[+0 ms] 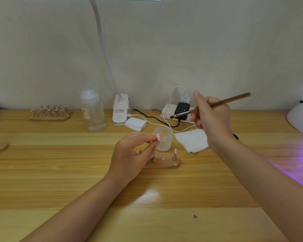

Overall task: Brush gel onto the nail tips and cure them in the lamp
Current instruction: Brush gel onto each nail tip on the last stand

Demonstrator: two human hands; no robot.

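Tabletop (77, 172) nearest; above it the left hand (129, 154) pinches a nail tip (158, 137) over the wooden stand (164, 164). Farther back, the right hand (212, 116) grips the brush (212, 105), long axis slanting, bristles pointing down-left.

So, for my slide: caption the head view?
Left hand pinches a nail tip; right hand holds the brush raised.

Pink nail tip (158, 137) pinched aloft above wooden stand (162, 164); brown brush (210, 106) held tilted, bristles leftward; lamp (300, 117) glowed violet.
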